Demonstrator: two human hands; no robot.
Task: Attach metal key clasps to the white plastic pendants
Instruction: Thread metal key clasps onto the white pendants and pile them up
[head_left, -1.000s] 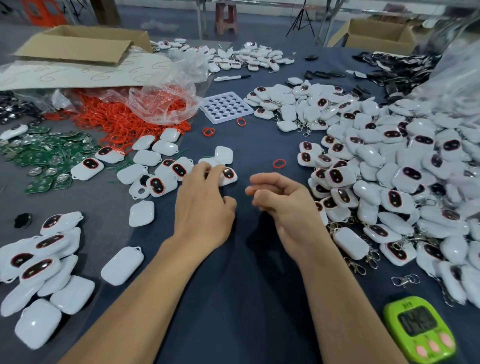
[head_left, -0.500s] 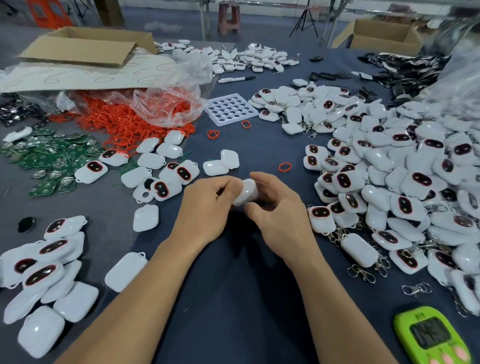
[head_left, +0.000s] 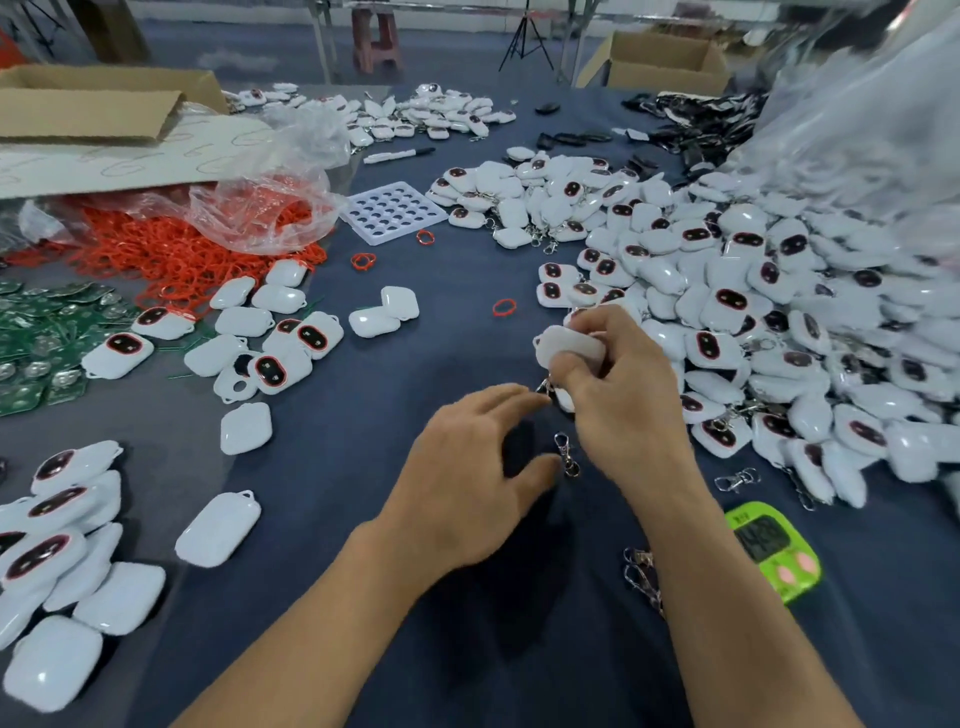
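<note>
Left hand (head_left: 478, 478): fingers loosely spread, fingertips up against the top end of the metal clasp (head_left: 563, 453). Cannot tell if they pinch it.

The clasp dangles between my two hands, hook end near my left thumb.

Right hand (head_left: 623, 405): pinches a white pendant (head_left: 569, 344), thumb under, fingers curled over it, held above the counter (head_left: 467, 649).

Step, as I judge it: hooking the clasp's ring into the pendant's loop. Next move needs a firm pinch on the ring and the loop turned toward my left hand.

The loop and ring sit behind my right thumb, so whether they are joined is not visible. Motion blur softens the fingertips. A spare clasp (head_left: 736, 479) lies right of my right hand.
</note>
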